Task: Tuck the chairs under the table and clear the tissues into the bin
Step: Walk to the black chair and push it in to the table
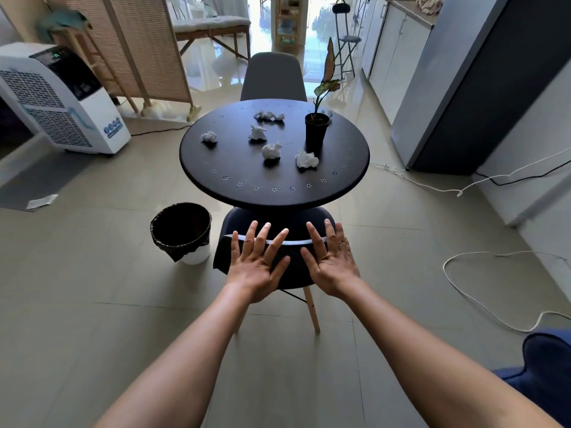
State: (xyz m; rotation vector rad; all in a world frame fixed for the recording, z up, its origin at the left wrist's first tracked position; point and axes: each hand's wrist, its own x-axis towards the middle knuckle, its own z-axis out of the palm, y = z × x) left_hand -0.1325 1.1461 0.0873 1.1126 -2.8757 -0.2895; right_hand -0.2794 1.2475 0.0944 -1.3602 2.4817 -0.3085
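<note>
Near chair (293, 273): seat hidden under worktop (216, 162) near edge. Left hand (258, 264), right hand (332, 264): fingers spread, on its backrest. Tissues (272, 149): six visible mid-worktop, another half hidden behind plant pot (316, 131). Bin (182, 231): on floor, left. No legible writing.

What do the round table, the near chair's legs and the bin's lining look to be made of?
Round table: probably painted metal, matte black, with small punched flower-shaped holes around its rim. Near chair's legs: pale wood with a natural finish, braced by thin dark rods. Bin's lining: thin black plastic bag, glossy and crinkled, folded over a white bin.
</note>
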